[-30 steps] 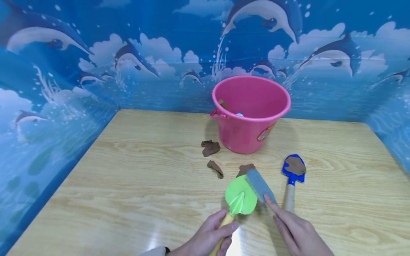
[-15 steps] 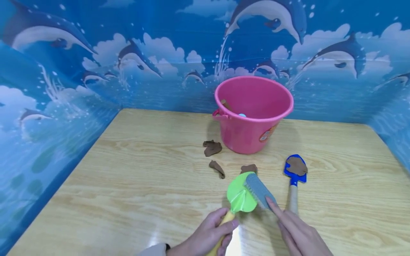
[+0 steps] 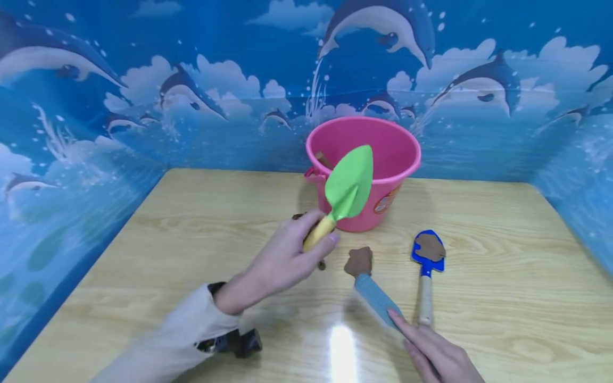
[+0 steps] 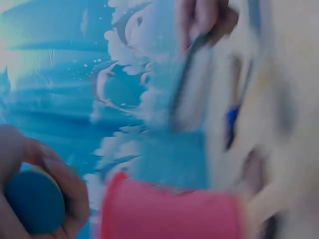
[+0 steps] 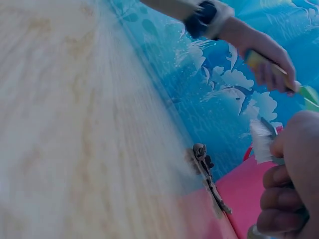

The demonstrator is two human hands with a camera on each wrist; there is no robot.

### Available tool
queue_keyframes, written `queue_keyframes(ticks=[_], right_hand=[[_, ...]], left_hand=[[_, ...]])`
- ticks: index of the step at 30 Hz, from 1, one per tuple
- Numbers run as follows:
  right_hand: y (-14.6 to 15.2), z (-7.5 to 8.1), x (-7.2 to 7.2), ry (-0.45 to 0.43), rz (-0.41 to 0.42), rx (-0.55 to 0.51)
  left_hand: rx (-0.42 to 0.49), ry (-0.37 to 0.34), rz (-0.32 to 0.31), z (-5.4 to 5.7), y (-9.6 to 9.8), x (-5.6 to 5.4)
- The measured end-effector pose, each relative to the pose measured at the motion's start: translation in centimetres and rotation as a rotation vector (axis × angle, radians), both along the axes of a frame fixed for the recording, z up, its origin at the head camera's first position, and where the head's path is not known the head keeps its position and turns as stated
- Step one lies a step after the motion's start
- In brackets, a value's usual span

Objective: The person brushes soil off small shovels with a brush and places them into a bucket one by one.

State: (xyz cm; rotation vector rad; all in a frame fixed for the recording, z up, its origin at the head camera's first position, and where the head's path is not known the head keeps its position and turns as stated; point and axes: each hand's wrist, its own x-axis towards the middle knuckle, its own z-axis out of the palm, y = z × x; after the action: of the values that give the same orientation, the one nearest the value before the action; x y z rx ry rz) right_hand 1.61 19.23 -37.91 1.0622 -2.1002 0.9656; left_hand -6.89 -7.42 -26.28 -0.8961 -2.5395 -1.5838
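Observation:
My left hand (image 3: 282,258) grips the yellow handle of a green toy trowel (image 3: 349,183), lifted over the table. In the head view its blade overlaps the front and opening of the pink bucket (image 3: 369,215). My right hand (image 3: 440,351) holds a grey-blue brush (image 3: 377,300), index finger laid along its back; white bristles (image 5: 261,139) show in the right wrist view. Right at the brush's far end lies a flat brown clay-like piece (image 3: 360,260). More brown pieces are partly hidden behind my left hand.
A small blue shovel (image 3: 425,298) lies right of the brush, with a brown piece (image 3: 430,247) on its blade. A brown stick-like end (image 3: 323,159) shows inside the bucket. A dolphin-print backdrop (image 3: 230,133) rises along the back and sides of the wooden table (image 3: 206,213).
My left hand has swung the trowel up and forward, away from the brush to the bucket. The brush has shifted slightly down and left, and the middle brown piece is now uncovered.

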Motion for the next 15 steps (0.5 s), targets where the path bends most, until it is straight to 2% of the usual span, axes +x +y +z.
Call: queue_keyframes(ticks=[3,5,7,10,13,15], right_hand=[[0.1,-0.1,0.0,0.01,0.001,0.011],[0.1,-0.1,0.1,0.004,-0.01,0.023],[0.2,-0.3,0.2,-0.014,-0.028,0.043],[0.2,-0.6,0.4,-0.03,-0.044,0.066],[0.2,-0.9,0.5,-0.025,-0.062,0.086],[0.3,-1.1,0.5,-0.024,-0.07,0.093]], left_hand=[[-0.178,0.219,0.05,2.6,0.6,-2.2],[-0.331,0.296,0.107,4.1,1.1,-4.0],[-0.502,0.32,0.155,5.2,1.7,-5.9],[-0.703,0.328,0.198,6.2,2.6,-8.8],[-0.802,0.363,0.23,6.6,3.5,-11.5],[-0.823,0.368,0.246,6.8,4.0,-12.9]])
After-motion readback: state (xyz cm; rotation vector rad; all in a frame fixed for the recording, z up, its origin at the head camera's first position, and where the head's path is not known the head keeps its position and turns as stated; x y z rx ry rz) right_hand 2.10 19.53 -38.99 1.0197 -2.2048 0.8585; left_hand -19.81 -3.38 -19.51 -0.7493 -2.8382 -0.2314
